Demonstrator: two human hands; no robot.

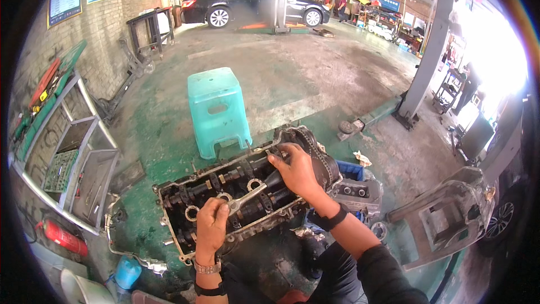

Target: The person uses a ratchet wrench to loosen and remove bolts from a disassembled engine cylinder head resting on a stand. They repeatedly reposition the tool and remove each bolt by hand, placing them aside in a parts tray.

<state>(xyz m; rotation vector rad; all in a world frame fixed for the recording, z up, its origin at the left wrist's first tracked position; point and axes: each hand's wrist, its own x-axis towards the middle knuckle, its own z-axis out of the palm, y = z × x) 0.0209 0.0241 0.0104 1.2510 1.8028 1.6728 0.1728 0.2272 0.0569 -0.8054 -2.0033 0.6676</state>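
An open engine cylinder head point(185, 190), with camshafts and a timing chain point(312, 147) at its right end, lies below me. My left hand point(214, 219) is closed on a silver wrench-like tool point(247, 195) that lies diagonally over the middle of the head. My right hand point(295, 171) is above the chain end, fingers curled over a dark part or tool whose shape is partly hidden by them.
A turquoise stool point(216, 87) stands beyond the engine. A metal tool cart point(93, 186), red extinguisher point(62, 236) and blue container point(126, 273) are left. Metal castings point(405, 219), a blue crate point(349, 170) and a lift post point(427, 50) are right. A dark car point(242, 8) stands behind.
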